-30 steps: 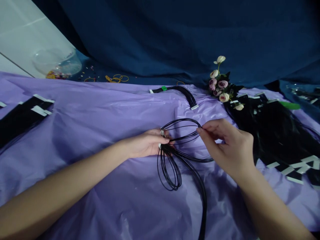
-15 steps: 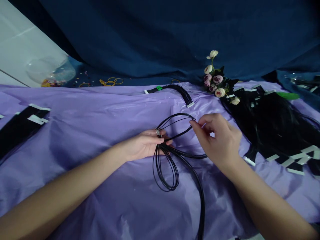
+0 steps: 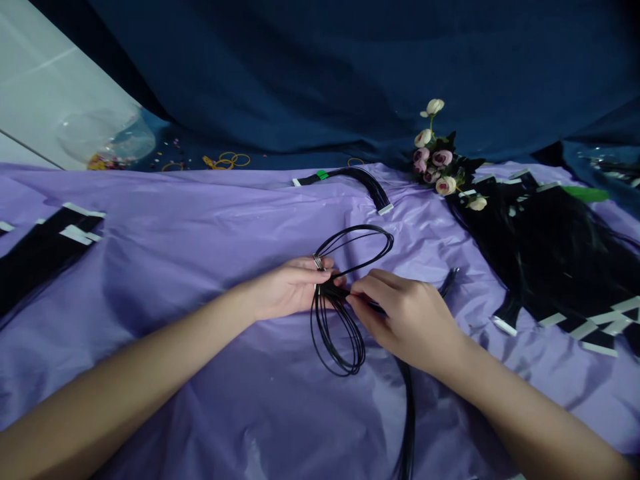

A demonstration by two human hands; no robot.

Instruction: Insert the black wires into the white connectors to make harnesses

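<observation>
My left hand (image 3: pixel 295 287) is closed around the middle of a bundle of thin black wires (image 3: pixel 340 337), just left of the centre of the view. One loop of the bundle rises to the upper right, and another hangs below the fingers. Silver-coloured ends stick out above the left thumb. Close by on the right, my right hand (image 3: pixel 405 313) pinches some of the black wires between thumb and fingertips. Loose metal-tipped ends show beyond its knuckles. A longer black tail runs from under it to the bottom edge. The exact grip points are partly hidden by the fingers.
Purple sheeting (image 3: pixel 200 227) covers the table. A short black cable with white ends (image 3: pixel 357 177) lies at the back. Artificial flowers (image 3: pixel 440 160) stand beside a black pile with white ends (image 3: pixel 555 247). More black strips (image 3: pixel 50 247) lie left; yellow rubber bands (image 3: pixel 233 160) lie behind.
My right hand has moved left and down from the upper loop to the wires beside my left hand, and now pinches them. My left hand keeps its hold.
</observation>
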